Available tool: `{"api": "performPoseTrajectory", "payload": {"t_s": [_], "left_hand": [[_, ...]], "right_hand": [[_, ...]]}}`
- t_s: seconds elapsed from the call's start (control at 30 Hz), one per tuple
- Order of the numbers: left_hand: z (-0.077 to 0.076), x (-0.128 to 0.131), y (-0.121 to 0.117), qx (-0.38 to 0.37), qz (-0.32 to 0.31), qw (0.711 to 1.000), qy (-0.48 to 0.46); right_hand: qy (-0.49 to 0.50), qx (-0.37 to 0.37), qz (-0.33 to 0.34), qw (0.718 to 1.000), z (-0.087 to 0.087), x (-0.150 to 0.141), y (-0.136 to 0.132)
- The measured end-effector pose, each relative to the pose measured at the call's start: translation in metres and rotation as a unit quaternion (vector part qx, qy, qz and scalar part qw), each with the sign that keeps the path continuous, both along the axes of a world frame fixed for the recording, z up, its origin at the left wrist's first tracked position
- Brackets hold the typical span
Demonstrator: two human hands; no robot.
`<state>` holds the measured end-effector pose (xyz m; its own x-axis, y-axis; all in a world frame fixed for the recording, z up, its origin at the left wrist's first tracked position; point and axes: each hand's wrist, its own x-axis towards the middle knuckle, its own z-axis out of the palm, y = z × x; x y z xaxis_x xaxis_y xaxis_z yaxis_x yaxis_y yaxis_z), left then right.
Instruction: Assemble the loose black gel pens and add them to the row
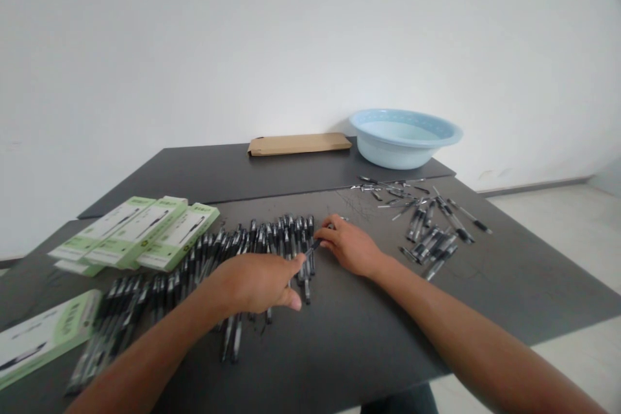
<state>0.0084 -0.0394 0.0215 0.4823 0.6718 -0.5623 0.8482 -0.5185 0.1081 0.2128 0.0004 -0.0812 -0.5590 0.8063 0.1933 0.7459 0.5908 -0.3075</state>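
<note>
My right hand (350, 247) pinches a black and clear gel pen (313, 248) over the middle of the table. The pen slants down to the left, and its lower end meets the index fingertip of my left hand (264, 281). That left hand hovers palm down over the pens, its thumb stretched away from the index finger. Under and behind it lies a long row of black-gripped pens (286, 233), packed side by side. A few stick out toward me, such as the pens (236, 339) below my left wrist.
Green and white pen boxes (177, 236) are stacked at the left, with another box (46, 336) nearer. Loose pens and pen parts (431, 239) lie scattered at the right. Behind stand a light blue basin (398, 152) and a flat cardboard piece (298, 144) on the dark table (378, 349).
</note>
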Motion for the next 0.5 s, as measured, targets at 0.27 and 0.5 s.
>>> {"api": "performPoseTrajectory", "payload": {"t_s": [0.27, 0.5], "left_hand": [[0.0025, 0.0094, -0.0043, -0.001, -0.007, 0.999, 0.033], [-0.0034, 0.0067, -0.0026, -0.001, -0.018, 1.000, 0.021]], "right_hand": [[-0.014, 0.021, -0.012, 1.000, -0.0028, -0.0019, 0.0016], [0.000, 0.017, -0.012, 1.000, -0.0026, -0.0068, 0.0058]]}}
